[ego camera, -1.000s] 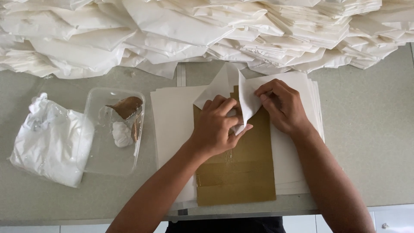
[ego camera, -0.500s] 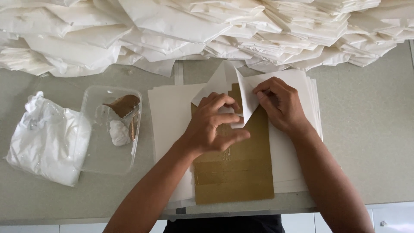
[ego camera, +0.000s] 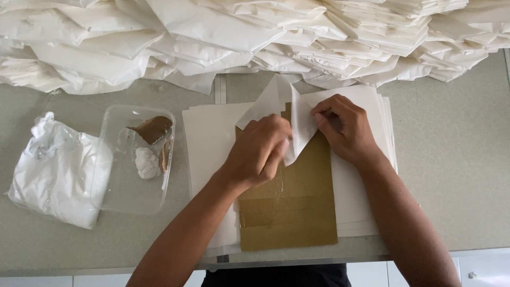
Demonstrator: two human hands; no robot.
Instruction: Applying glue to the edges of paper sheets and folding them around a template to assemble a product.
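the left hand (ego camera: pixel 260 151), at the frame's centre, has slid down and now presses flat-curled on the folded white paper sheet (ego camera: pixel 297 119), while the right hand (ego camera: pixel 345 127) keeps pinching its upper flap shut. the fold looks further creased than a moment ago; the sheet is thin, pale, peaked, lying over a brown cardboard template (ego camera: pixel 292 207) on the paper stack (ego camera: pixel 204 138), mid-bench (ego camera: pixel 451 159).

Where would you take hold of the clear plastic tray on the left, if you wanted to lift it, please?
Probably by the near rim of the clear plastic tray, coming from the table's front edge: that end looks bare, while the brown scrap and white lump sit toward the far end, and the white bag crowds its left side.
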